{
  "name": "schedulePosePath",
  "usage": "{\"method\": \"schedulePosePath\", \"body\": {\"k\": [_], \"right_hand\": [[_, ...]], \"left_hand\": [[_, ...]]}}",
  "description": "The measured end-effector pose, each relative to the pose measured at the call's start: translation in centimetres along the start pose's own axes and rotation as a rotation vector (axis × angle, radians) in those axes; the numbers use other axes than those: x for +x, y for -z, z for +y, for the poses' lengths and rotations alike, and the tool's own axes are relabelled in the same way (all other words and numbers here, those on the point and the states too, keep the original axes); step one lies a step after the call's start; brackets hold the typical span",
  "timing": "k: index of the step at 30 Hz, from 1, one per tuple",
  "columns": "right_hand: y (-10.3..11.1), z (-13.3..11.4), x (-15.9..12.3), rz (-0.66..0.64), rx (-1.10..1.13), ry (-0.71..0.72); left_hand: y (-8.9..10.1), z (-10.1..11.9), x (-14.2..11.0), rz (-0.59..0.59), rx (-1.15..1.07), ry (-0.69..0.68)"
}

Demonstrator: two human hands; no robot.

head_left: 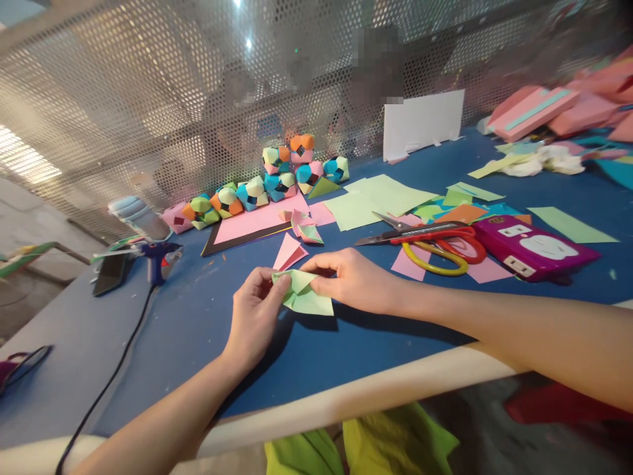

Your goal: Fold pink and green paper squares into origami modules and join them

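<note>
A creased piece of light green paper is pinched between both hands above the blue table. My left hand grips its left corner with the thumb on top. At its upper right edge, my right hand holds it between thumb and fingers; some fingertips are hidden behind the paper. Just beyond lies a folded pink paper piece, and behind that a folded pink and green piece. Two pairs of scissors, one red-handled and one yellow-handled, lie right of my hands.
A blue glue gun with a black cord stands at left, near a phone and a bottle. Several folded paper balls line the perforated metal screen. A purple power strip and paper scraps lie at right.
</note>
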State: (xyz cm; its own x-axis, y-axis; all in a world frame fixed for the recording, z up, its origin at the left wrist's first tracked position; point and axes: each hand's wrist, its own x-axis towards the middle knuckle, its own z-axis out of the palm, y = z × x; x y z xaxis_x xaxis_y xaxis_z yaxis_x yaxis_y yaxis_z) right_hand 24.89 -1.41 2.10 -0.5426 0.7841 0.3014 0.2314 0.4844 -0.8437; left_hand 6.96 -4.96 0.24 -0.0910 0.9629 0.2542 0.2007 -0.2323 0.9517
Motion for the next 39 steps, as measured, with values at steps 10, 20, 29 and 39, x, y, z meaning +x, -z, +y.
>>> {"method": "schedulePosePath", "body": {"k": [10,20,29,39], "right_hand": [[-0.5,0.4,-0.2,0.079,-0.043,0.039],[-0.4,-0.3,-0.4,0.077,0.001,0.033],[-0.8,0.6,-0.3,0.172,-0.097,0.075],[-0.8,1.0,-0.2,0.208,-0.216,0.186]], "left_hand": [[-0.1,-0.3,-0.1,-0.054,-0.098,0.011],[-0.2,0.3,-0.2,0.002,0.000,-0.085],[-0.3,0.4,-0.2,-0.009,0.049,-0.038],[0.2,-0.3,-0.2,-0.040,0.037,0.024]]}}
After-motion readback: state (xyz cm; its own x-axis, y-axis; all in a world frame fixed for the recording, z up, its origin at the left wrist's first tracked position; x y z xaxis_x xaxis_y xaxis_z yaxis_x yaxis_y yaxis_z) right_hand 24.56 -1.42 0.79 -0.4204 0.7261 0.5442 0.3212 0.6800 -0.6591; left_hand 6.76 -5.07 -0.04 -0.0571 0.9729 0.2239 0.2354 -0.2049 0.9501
